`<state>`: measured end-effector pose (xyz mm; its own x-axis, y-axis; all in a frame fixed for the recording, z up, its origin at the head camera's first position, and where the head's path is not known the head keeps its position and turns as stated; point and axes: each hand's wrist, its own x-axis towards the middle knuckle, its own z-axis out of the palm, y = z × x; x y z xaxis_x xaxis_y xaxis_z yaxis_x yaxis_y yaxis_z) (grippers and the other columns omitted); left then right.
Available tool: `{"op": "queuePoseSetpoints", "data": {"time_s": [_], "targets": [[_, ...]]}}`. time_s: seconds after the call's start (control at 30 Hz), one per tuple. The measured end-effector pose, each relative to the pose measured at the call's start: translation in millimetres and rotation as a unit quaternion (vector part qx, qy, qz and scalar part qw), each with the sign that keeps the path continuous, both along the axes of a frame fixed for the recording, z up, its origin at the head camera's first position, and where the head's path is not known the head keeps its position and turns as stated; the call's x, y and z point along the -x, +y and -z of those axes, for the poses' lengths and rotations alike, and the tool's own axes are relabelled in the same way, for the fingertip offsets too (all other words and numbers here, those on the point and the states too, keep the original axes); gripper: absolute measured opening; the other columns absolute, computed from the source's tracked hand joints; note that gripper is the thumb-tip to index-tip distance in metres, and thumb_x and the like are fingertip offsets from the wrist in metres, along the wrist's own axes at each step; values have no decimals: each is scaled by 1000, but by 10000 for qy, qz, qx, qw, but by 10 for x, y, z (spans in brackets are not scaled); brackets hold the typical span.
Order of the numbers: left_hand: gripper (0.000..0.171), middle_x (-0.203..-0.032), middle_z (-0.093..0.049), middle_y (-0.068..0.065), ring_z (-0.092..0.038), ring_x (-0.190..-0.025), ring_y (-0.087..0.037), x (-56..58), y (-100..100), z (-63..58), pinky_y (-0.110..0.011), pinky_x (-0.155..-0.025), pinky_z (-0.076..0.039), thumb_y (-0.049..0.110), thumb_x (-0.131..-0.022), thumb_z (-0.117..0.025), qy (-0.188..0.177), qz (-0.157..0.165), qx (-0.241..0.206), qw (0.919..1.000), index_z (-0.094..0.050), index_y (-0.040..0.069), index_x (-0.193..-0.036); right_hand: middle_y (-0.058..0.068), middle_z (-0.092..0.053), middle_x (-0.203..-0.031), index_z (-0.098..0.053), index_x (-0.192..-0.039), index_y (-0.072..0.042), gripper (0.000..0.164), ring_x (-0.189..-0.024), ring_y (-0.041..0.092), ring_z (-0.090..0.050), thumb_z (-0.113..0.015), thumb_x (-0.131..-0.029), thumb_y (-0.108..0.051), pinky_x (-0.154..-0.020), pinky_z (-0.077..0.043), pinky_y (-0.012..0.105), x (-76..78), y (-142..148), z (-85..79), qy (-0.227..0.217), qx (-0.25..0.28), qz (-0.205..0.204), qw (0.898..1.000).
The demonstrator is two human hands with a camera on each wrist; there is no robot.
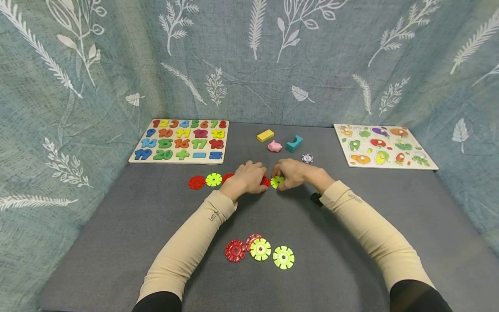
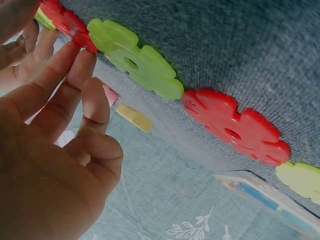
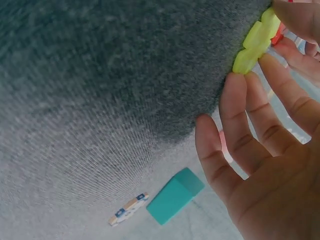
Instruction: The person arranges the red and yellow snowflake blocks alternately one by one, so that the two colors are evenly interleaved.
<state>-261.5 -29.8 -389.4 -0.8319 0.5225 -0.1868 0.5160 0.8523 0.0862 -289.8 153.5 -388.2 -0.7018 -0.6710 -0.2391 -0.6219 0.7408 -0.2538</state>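
A row of flower-shaped plastic discs, alternating red and yellow-green, lies across the table. My left hand [image 1: 249, 177] holds a red flower disc [image 2: 70, 24] near the row's right end. Beside it, a green flower disc [image 2: 132, 59] and another red flower disc [image 2: 235, 127] sit edge to edge, the green one hidden under the hand in the head view. My right hand [image 1: 290, 173] pinches the yellow-green flower disc [image 1: 277, 181] at the end, thumb on one side and fingertips on the other. Those two held discs meet edge to edge; whether they interlock cannot be seen.
Nearer me lie loose red [image 1: 235, 251] and yellow-green flower discs [image 1: 283, 258], some overlapping. Behind the hands are a yellow block [image 1: 265, 135], a pink pig [image 1: 274, 146], a teal arch block [image 1: 294, 144] and a poker chip [image 1: 307, 158]. A number board [image 1: 179, 141] and a vegetable board [image 1: 383, 146] flank them.
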Motion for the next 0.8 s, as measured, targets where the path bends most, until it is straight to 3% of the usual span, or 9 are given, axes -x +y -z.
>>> {"op": "queuePoseSetpoints", "data": {"time_s": [0.27, 0.63, 0.8], "targets": [[41, -113, -60, -5, -51, -101, -25, 15, 10, 15, -41, -84, -45, 42, -89, -65, -45, 10, -57, 10000, -63, 12, -118, 8, -62, -111, -65, -118, -9, 42, -99, 20, -58, -73, -82, -28, -88, -48, 38, -16, 53, 44, 85, 180, -61, 9998], [48, -113, -60, -5, -46, -103, -24, 41, 19, -38, -40, -87, -43, 46, -84, -71, -6, 8, 58, 10000, -65, 14, -119, 8, -63, -114, -65, -119, -8, 42, -83, 14, -61, -72, -84, -30, -77, -52, 31, -153, 210, 23, 249, 417, -114, 9988], [53, -115, -60, -5, -46, -104, -24, 87, 73, -51, -40, -90, -43, 49, -82, -71, -10, 92, 0, 10000, -64, 15, -122, 4, -64, -103, -67, -112, -10, 35, -75, 10, -57, -72, -84, -30, -71, -49, 28, -257, 278, -7, 349, 399, -150, 9985]]}}
